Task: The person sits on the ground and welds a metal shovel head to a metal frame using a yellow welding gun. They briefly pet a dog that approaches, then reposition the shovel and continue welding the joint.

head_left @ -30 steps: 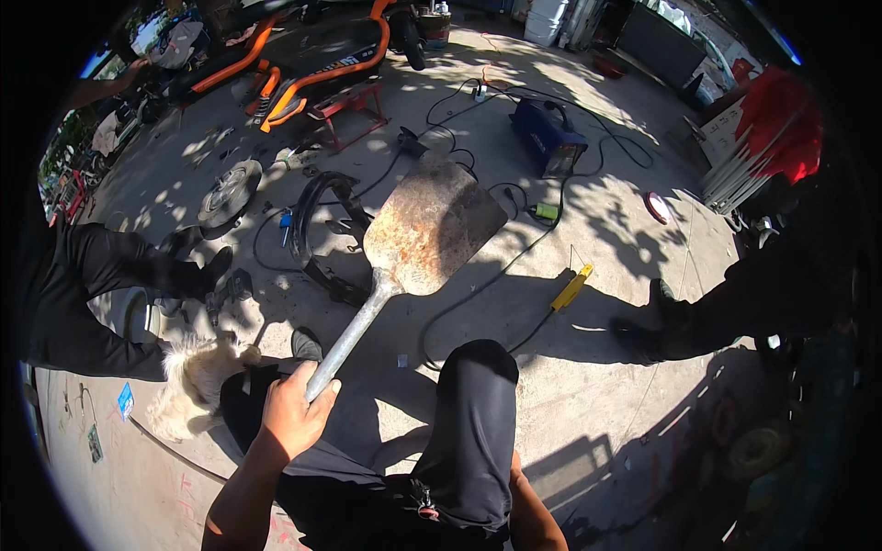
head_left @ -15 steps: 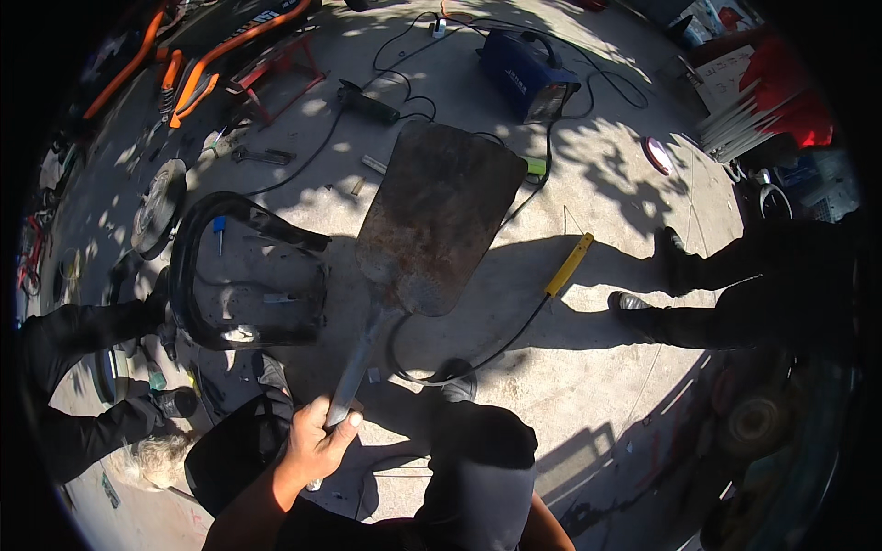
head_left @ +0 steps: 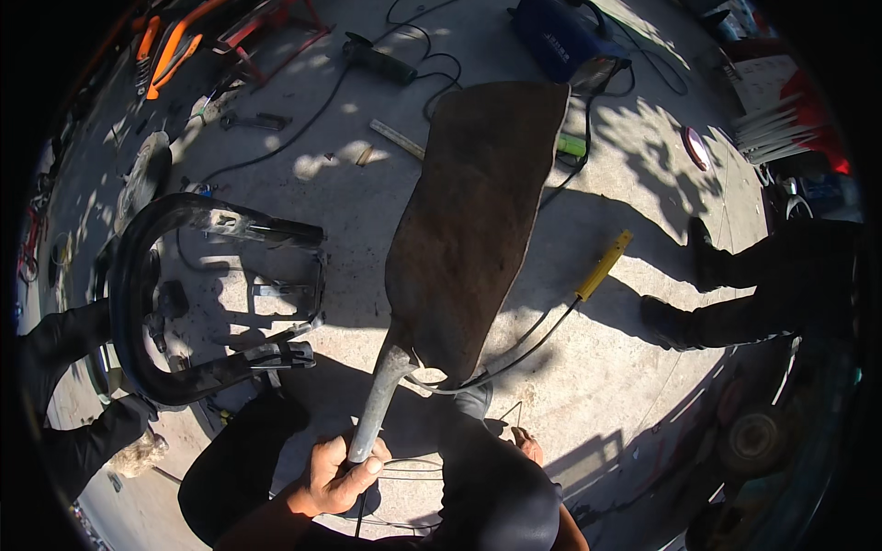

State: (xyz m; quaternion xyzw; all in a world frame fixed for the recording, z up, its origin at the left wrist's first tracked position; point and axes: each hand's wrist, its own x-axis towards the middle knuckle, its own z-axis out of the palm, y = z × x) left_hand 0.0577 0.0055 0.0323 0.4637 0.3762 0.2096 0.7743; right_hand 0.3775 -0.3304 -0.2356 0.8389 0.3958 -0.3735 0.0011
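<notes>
A: Item one: the shovel [head_left: 459, 248]. We hold it raised over the concrete floor [head_left: 643, 165], blade away from us, shaft running down toward our lap. Where have we got it?

B: Our left hand [head_left: 335, 473] is wrapped tight around the bottom end of the metal shaft [head_left: 377, 409], fingers curled fully closed on it. The blade [head_left: 478, 211] hangs out in front, broad, flat and rust-brown.

A: And our right hand [head_left: 528, 447]?

B: Only a sliver shows beside our dark-clad knee [head_left: 487, 477]. We cannot tell whether it grips anything.

A: Handling, as we judge it?

B: Stiff steel throughout, no flex. Front-heavy: with one fist at the far end of the shaft, the blade's weight would lever hard against the wrist. The shaft looks smooth and could turn in the palm; the blade's edges look thin and rough. We would take a second hold higher up, near the socket where shaft meets blade.

A: Surroundings?

B: A curved black tubular frame [head_left: 147, 294] lies to our left, a yellow-handled tool [head_left: 602, 266] on a cable to the right, a blue machine [head_left: 560, 37] beyond the blade tip. Another person's dark legs [head_left: 735, 303] stand at right.
</notes>
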